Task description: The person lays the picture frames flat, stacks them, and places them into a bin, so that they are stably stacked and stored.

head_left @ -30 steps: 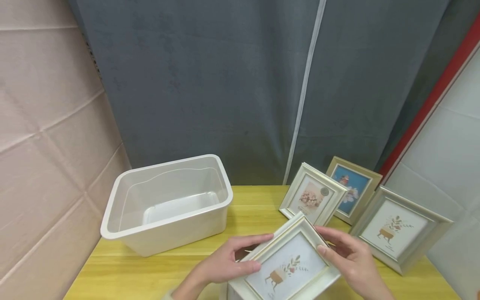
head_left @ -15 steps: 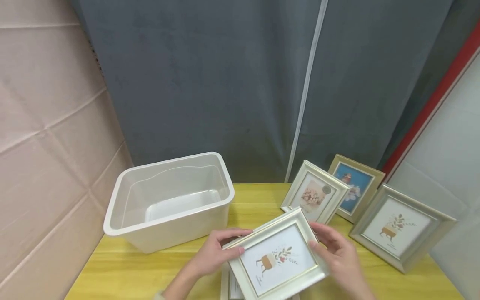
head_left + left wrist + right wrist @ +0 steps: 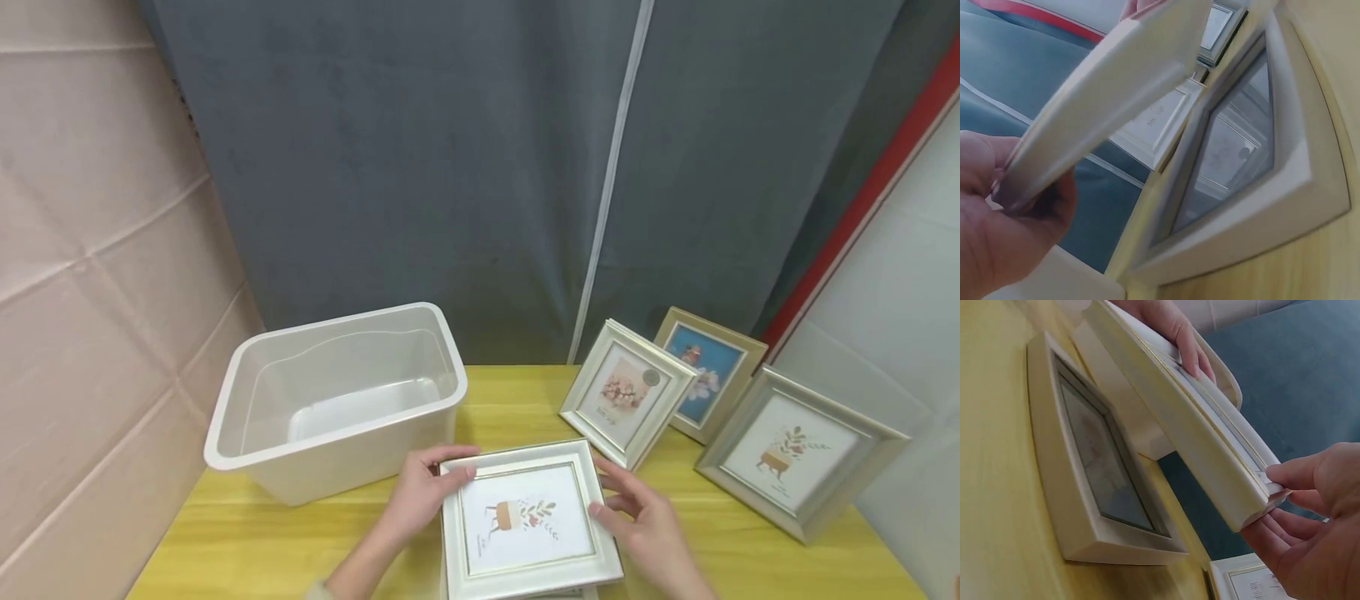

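Both hands hold a pale cream picture frame by its opposite ends, its face up. Its print shows a brown pot on legs with leafy sprigs. The left hand pinches the left end, thumb over the front edge. At the right end the right hand grips the side, with its thumb on the front and fingers beneath, as the right wrist view shows. Under it a second picture frame lies flat on the table, glass up and mostly covered in the head view. A gap shows between the two frames in both wrist views.
A light grey plastic bin stands at the back left. At the right stand a cream frame with a pink flower print, a tan frame with a blue picture and a silver frame. A dark curtain hangs behind the table.
The held picture frame has moved left and down and turned from a slant to nearly level with the table's front. Both hands keep their hold on it throughout.
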Action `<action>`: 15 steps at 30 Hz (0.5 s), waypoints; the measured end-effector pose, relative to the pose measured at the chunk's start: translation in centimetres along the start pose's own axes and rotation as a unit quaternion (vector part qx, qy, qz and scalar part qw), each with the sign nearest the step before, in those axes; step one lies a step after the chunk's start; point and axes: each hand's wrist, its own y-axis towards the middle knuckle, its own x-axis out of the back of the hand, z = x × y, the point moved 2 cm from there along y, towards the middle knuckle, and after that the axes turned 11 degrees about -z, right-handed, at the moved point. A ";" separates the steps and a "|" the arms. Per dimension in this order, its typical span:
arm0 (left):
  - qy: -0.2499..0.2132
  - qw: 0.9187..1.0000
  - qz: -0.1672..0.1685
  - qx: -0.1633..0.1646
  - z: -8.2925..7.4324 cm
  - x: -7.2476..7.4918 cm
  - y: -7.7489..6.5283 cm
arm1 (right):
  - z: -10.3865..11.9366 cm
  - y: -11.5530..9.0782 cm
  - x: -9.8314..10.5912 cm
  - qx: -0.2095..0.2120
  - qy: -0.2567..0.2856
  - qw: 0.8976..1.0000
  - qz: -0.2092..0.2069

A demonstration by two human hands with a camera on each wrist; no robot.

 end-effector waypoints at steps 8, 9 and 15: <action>0.054 0.998 -0.001 -0.009 1.7 0.2 0.5 | -1.7 -0.5 -0.5 -0.019 -0.009 0.995 0.097; 0.061 0.998 0.002 -0.010 2.0 0.2 0.6 | -1.9 -0.6 -0.5 -0.024 -0.005 0.994 0.105; 0.088 0.996 0.023 -0.012 3.3 0.4 0.6 | -2.8 -1.1 -0.7 -0.052 0.005 0.991 0.123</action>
